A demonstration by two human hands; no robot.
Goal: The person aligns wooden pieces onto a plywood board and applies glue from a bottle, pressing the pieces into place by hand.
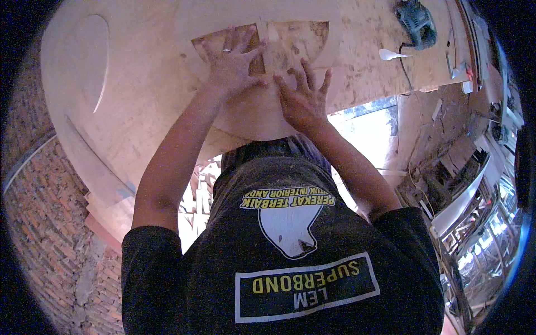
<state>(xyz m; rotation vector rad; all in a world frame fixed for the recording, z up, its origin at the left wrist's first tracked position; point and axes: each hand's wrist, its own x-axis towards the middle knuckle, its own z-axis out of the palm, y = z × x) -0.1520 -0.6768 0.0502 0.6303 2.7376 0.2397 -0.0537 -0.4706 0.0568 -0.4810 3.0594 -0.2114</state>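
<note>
Head view: both palms lie flat on the curved plywood piece [254, 114] at the near edge of the tabletop [145, 84]. Left hand [231, 64] and right hand [301, 97] have fingers spread apart, clamping nothing. Even downward pressure looks best here. A power sander [416, 22] sits far right.

Black short-sleeved T-shirt [290, 262], printed front: yellow "LEM SUPERBOND" in white-framed box, white emblem, yellow slogan band. Ring [226, 51] on left hand [231, 64].

A dusty plywood workbench [145, 84] carries a curved wooden panel [251, 114], a power sander [416, 22] and scraps.
</note>
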